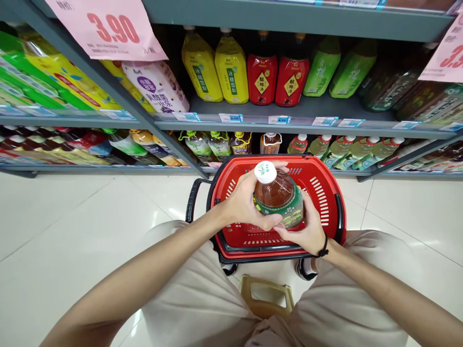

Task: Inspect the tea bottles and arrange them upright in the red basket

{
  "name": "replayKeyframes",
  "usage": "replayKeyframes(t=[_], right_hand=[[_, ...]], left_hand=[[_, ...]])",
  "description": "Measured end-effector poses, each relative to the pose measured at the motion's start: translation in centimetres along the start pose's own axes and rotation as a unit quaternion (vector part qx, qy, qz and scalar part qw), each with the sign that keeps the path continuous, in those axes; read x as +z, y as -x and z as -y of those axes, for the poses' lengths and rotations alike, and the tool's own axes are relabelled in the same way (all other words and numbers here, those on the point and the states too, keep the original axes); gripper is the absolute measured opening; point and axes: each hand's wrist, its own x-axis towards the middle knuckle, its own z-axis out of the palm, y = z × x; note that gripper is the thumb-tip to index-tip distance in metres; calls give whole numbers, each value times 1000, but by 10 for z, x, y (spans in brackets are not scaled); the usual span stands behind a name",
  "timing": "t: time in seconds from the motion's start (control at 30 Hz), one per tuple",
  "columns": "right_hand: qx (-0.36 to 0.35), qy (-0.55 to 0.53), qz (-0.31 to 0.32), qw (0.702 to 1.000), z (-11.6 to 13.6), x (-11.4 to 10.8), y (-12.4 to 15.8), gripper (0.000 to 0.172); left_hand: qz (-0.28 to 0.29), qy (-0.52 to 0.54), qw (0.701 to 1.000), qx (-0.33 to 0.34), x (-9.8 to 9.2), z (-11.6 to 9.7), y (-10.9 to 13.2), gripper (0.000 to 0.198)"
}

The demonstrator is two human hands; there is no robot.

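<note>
Between my two hands is a bottle of brown drink (279,195) with a white cap and a green label, tilted with its cap toward the upper left. My left hand (249,200) wraps round its left side, thumb across the label. On the lower right, my right hand (307,224) grips the bottle near its base, and a black band circles that wrist. Directly below the bottle is a red shopping basket (320,197) with black trim; the bottle and hands hide much of its inside.
Ahead stands a grey shelf unit (289,19) with rows of bottled drinks, among them yellow bottles (231,70) and red bottles (262,79). Pink price signs (112,29) hang over its front. Between my legs is a beige stool (265,306). Pale tiles (72,231) cover the floor.
</note>
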Motion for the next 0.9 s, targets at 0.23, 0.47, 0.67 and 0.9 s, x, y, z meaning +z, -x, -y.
replayKeyframes(t=[0.23,0.47,0.67,0.9], right_hand=[[0,2,1,1000,-1,-1,-2,90],[-3,-2,1,1000,-4,1,-1,92],[6,0,0,1000,-5,2,0,92],[-31,11,2,999,-1,2,-1,93]], left_hand=[[-20,26,999,-32,2,-2,0,81],[-18,19,999,-27,2,1,1,81],[-16,12,999,-36,2,2,3,80],[-20,-9,999,48,4,3,3,84]])
